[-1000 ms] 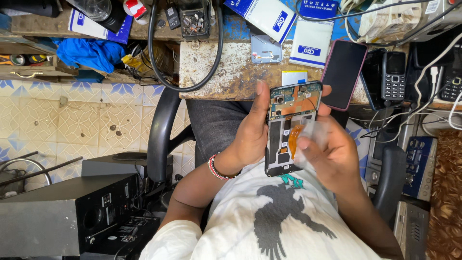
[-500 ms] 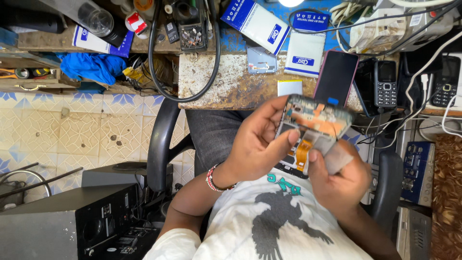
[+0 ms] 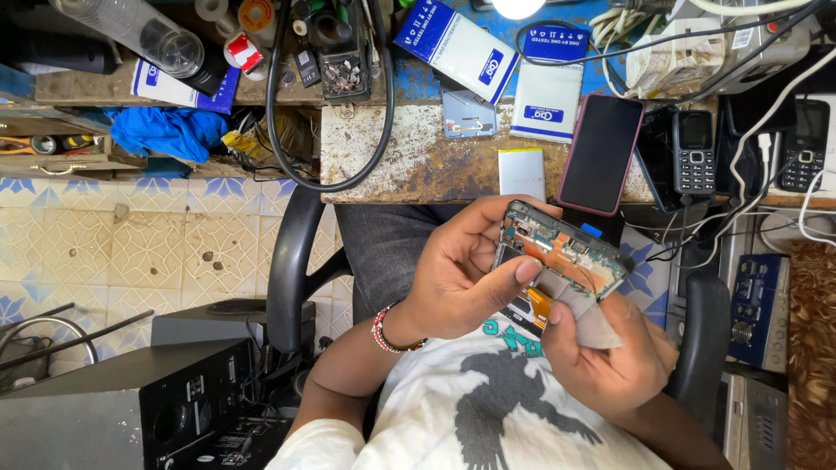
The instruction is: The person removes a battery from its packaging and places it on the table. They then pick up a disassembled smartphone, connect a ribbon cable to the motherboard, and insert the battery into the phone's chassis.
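A patterned tile floor (image 3: pixel 131 252) lies beside a worn, chipped desk (image 3: pixel 409 161). A black chair (image 3: pixel 292 270) stands at it, a lamp (image 3: pixel 518 7) shines above, and a dark speaker (image 3: pixel 122 418) stands nearby.

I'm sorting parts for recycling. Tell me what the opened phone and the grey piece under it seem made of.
Opened phone: dark frame, plastic or metal, with green circuit board and orange flex ribbon showing. Grey piece: looks like soft matte cloth or pad, pinched by the right hand; uncertain.
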